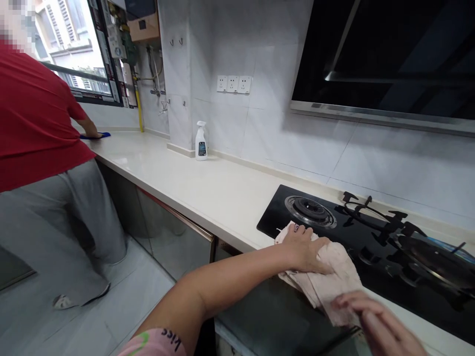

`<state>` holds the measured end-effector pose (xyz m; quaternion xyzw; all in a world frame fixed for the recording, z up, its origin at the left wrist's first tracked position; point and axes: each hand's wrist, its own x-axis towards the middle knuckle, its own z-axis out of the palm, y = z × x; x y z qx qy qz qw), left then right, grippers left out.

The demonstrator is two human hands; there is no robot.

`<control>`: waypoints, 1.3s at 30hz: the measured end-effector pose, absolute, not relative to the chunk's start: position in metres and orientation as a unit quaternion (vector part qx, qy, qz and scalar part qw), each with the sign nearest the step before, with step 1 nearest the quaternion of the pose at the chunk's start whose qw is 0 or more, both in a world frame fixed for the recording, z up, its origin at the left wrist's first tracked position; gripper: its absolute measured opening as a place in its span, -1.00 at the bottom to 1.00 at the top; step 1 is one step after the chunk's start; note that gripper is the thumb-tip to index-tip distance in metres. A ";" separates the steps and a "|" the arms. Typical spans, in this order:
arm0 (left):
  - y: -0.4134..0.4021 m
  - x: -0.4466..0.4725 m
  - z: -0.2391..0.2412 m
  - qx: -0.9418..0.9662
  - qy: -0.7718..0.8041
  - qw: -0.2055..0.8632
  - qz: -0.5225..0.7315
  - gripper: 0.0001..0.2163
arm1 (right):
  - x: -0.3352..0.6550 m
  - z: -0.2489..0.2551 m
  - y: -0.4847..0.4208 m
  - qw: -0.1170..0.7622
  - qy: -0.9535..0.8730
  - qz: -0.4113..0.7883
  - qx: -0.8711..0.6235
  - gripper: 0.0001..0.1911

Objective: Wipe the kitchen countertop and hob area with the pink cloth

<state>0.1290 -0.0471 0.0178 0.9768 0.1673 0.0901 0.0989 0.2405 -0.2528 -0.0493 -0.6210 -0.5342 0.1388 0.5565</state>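
My left hand (302, 249) presses a pale pink cloth (339, 264) onto the front left corner of a black gas stove (272, 212). Its fingers curl over the cloth's far edge, and part of the cloth droops over the counter's front. Close to that hanging end is my right hand (386, 321), slightly blurred, with its fingers stretched out; whether it touches the cloth is hard to make out. Just beyond my left hand lies the uncovered left burner (310, 211). A black pan support (371, 217) sits askew on the stove farther right.
A white spray bottle (201, 142) stands on the cream counter (222, 190) by the wall. At the left, a person in a red shirt (40, 113) leans over the counter, a hand on a blue cloth (106, 134). A dark range hood (389, 54) overhangs the stove.
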 end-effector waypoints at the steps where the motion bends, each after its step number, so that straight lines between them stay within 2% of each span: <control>1: -0.045 0.129 0.018 0.977 0.167 0.094 0.093 -0.16 | 0.249 -0.030 -0.241 0.567 -0.509 0.076 -0.643 -0.63; 3: -0.039 0.126 0.017 0.977 0.164 0.086 0.102 -0.21 | 0.263 -0.004 -0.213 0.566 -0.472 -0.027 -0.676 -0.61; 5: -0.029 0.118 0.015 0.976 0.165 0.076 0.118 -0.25 | 0.276 0.006 -0.182 0.542 -0.489 -0.078 -0.679 -0.59; 10: 0.008 0.077 0.008 0.963 0.209 0.057 0.162 -0.31 | 0.304 0.001 -0.118 0.385 -0.663 -0.122 -0.630 -0.62; 14: 0.044 0.032 0.007 0.939 0.292 0.059 0.170 -0.32 | 0.291 0.002 -0.079 0.316 -0.745 -0.099 -0.579 -0.64; 18: 0.085 -0.012 0.011 0.904 0.398 0.014 0.153 -0.43 | 0.265 -0.007 -0.062 0.277 -0.791 -0.064 -0.542 -0.68; 25: 0.153 -0.058 0.022 0.838 0.515 -0.036 0.177 -0.60 | 0.261 -0.015 -0.077 0.200 -0.800 -0.029 -0.564 -0.50; 28: 0.165 -0.061 0.024 0.830 0.528 -0.015 0.178 -0.59 | 0.261 -0.007 -0.078 0.188 -0.803 -0.023 -0.565 -0.50; 32: 0.152 -0.052 0.025 0.835 0.518 0.030 0.185 -0.58 | 0.263 -0.003 -0.075 0.214 -0.801 0.004 -0.560 -0.53; 39: 0.057 -0.005 0.012 0.881 0.399 0.140 0.213 -0.56 | 0.277 -0.018 -0.065 0.266 -0.791 0.020 -0.551 -0.59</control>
